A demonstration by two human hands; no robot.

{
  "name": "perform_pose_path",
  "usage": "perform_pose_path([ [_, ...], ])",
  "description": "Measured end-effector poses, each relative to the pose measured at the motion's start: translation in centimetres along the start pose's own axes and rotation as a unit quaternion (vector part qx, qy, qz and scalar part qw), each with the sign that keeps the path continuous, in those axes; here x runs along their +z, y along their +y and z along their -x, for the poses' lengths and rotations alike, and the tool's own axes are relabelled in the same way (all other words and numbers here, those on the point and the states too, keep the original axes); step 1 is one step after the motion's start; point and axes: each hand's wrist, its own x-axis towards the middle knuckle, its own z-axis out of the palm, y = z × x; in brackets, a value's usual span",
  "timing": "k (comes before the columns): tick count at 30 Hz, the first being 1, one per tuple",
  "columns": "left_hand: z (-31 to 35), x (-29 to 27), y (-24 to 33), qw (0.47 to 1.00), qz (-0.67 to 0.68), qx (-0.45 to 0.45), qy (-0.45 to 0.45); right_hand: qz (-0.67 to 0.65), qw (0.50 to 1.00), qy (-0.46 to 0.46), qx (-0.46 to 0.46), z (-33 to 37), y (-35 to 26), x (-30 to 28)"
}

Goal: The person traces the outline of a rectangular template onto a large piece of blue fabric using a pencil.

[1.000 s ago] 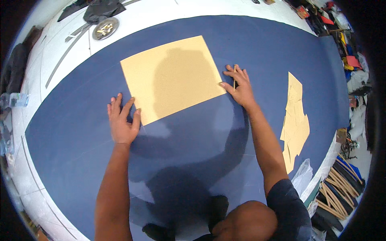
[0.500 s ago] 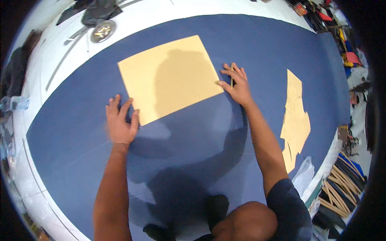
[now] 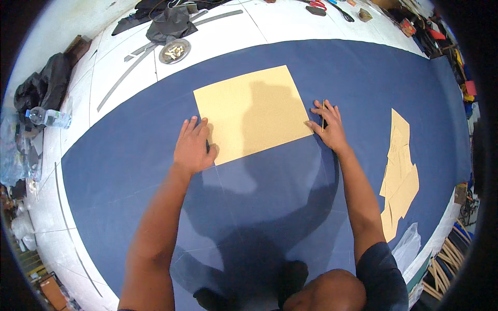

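A tan rectangular card sheet (image 3: 228,119) lies flat on a large dark blue sheet of material (image 3: 290,207). My left hand (image 3: 194,145) rests flat along the card's left edge, its thumb by the near left corner; it holds nothing. At the near right corner, my right hand (image 3: 328,124) touches the card with its thumb tip. A thin yellow pencil-like stick (image 3: 323,122) is tucked upright in the picture between its fingers. Faint pale lines run over the blue material below the card, and my shadow covers much of both.
Tan cut card pieces (image 3: 399,171) lie overlapping to the right, above a clear plastic bag (image 3: 407,246). A round metal dish (image 3: 175,51) of small pieces stands on the white floor (image 3: 124,109) beyond. A bottle (image 3: 49,117) lies far left; scissors (image 3: 317,5) lie at the back.
The whole view has swung, so things sit further right and lower. My left fingers have drawn together and closer against the card's edge. My right hand keeps its place at the corner.
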Motion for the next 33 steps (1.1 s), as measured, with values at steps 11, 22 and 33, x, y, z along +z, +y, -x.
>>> perform_pose_path([
  [11,-9.1,-2.7,4.8,0.951,-0.002,-0.205,-0.231,0.005,1.0,0.016,-0.013,0.5,0.9,0.0],
  [22,-10.2,-2.4,4.1,0.938,0.037,-0.235,-0.252,-0.261,0.962,0.072,-0.032,-8.3,-10.2,3.4],
  [33,-10.8,-2.1,4.4,0.931,0.017,-0.231,-0.283,-0.301,0.943,-0.133,-0.046,-18.9,-23.4,12.2],
])
